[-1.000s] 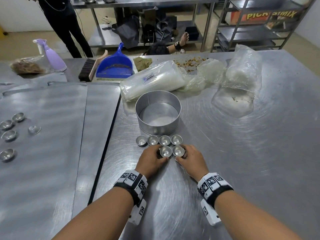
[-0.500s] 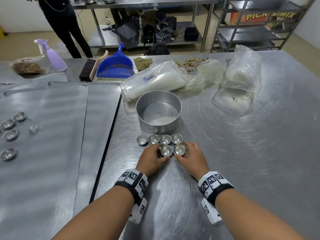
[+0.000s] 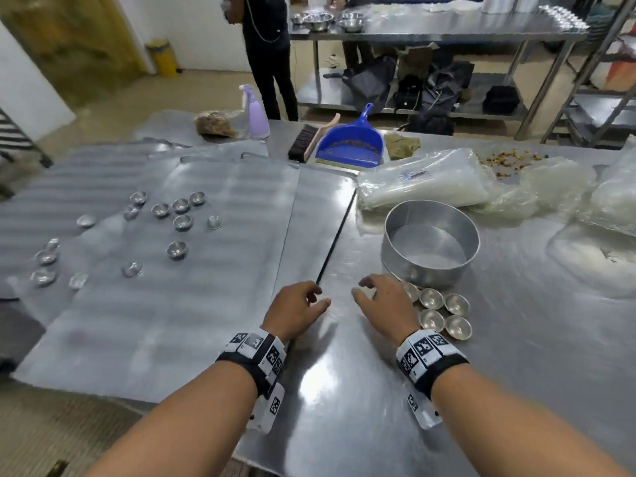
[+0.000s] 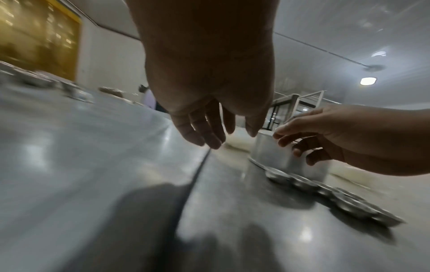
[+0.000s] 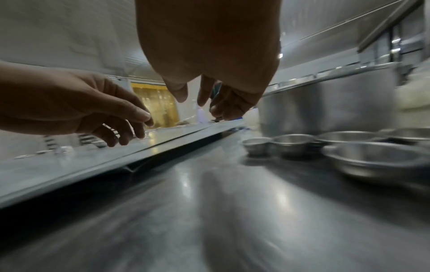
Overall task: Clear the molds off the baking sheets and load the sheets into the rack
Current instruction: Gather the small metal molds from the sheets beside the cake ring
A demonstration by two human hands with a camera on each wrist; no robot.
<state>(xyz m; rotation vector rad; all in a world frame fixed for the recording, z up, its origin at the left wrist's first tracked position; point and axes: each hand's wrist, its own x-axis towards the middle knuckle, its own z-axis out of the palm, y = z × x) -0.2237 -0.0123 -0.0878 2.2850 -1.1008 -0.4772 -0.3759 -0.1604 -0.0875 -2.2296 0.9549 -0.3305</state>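
Observation:
Several small round metal molds lie scattered on the grey baking sheets at the left. A cluster of the same molds sits on the steel table in front of a round cake ring. My left hand hovers empty over the sheet's right edge, fingers relaxed. My right hand hovers just left of the cluster, fingers loosely spread, holding nothing.
Plastic bags lie behind the cake ring. A blue dustpan, a brush and a purple spray bottle stand at the table's far edge. A person in black stands beyond. A shelf rack is at far right.
Both hands have let go of the two front molds and moved left toward the baking sheets. My head has turned left, bringing more of the sheets and their molds into view.

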